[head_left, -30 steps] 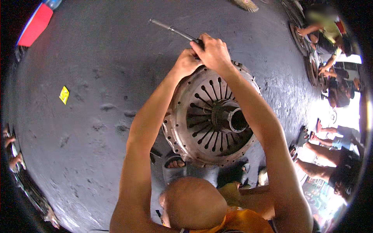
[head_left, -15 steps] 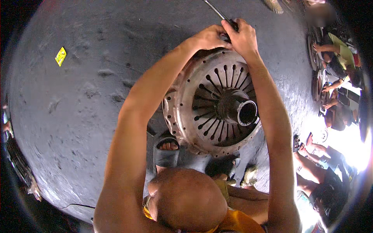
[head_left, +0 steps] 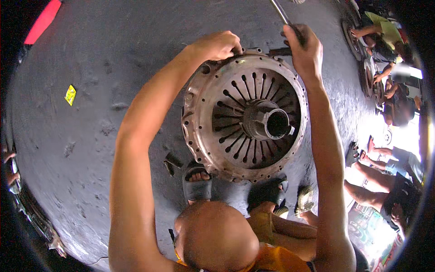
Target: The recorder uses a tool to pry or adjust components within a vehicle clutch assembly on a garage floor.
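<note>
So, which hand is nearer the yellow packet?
Left: the left hand, at the disc, is right of the packet; the right hand, gripping a tool, is farther right.

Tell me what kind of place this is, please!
Probably a vehicle repair workshop. A big, clutch-like metal part sits on a dark, worn floor, the right hand grips a tool with a metal shaft, and someone in a green top is touching another round part.

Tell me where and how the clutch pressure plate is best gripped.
Grip the clutch pressure plate by its outer rim, probably from left and right at once: it lies face up, its circular shape offers opposite edges, and the central collar stands between them.
</note>
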A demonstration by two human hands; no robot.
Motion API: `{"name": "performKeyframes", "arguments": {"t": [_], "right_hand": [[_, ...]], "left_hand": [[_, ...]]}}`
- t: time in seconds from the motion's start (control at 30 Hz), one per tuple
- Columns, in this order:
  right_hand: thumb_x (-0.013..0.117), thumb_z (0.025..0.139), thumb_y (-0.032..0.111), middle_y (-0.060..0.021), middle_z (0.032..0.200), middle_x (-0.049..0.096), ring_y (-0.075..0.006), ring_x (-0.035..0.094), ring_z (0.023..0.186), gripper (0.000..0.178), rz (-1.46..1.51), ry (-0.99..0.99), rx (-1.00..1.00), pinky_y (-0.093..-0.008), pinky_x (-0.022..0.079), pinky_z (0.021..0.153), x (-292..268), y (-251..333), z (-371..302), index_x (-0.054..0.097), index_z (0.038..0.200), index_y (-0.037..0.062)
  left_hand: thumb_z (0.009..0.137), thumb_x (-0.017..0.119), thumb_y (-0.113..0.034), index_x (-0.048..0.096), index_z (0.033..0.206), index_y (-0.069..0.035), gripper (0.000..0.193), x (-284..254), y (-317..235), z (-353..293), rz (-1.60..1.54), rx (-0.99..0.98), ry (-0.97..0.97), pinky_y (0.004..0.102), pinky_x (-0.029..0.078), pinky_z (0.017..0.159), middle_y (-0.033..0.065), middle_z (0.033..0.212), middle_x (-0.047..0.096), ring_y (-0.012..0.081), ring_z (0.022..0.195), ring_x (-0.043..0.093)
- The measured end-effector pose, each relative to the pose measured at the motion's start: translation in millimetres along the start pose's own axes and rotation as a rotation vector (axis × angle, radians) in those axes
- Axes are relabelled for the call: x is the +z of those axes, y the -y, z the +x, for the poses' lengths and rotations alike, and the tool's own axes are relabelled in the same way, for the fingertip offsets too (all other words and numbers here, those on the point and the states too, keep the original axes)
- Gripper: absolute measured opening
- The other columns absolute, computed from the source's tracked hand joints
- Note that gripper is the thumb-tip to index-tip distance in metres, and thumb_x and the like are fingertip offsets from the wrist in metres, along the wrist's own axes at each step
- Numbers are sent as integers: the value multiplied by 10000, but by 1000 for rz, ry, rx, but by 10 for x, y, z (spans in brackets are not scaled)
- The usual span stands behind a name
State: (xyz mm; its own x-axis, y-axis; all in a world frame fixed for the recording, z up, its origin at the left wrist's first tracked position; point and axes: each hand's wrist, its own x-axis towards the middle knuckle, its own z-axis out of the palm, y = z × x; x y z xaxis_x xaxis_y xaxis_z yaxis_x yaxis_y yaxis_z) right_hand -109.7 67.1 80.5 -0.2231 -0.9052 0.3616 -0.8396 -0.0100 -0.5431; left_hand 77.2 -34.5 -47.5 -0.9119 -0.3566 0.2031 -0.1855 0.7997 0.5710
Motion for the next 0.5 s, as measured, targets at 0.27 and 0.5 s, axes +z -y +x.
{"name": "performKeyframes", "arguments": {"t": [0.27,0.5], "right_hand": [[621,833,320,-103,718,633,-181,605,652,318,149,-73,298,-308,474,622,-569,-550,-852,608,825,3],[609,848,307,-101,707,616,-153,606,637,338,86,-113,443,-293,493,558,-937,-809,-1457,584,837,-30]], "left_hand": [[774,627,-158,596,939,-16,219,-115,-195,158,123,-2,28,413,458,790,153,913,588,322,912,569],[779,635,-208,587,957,-7,273,-463,-341,48,180,33,-142,411,457,795,164,946,589,349,911,561]]}}
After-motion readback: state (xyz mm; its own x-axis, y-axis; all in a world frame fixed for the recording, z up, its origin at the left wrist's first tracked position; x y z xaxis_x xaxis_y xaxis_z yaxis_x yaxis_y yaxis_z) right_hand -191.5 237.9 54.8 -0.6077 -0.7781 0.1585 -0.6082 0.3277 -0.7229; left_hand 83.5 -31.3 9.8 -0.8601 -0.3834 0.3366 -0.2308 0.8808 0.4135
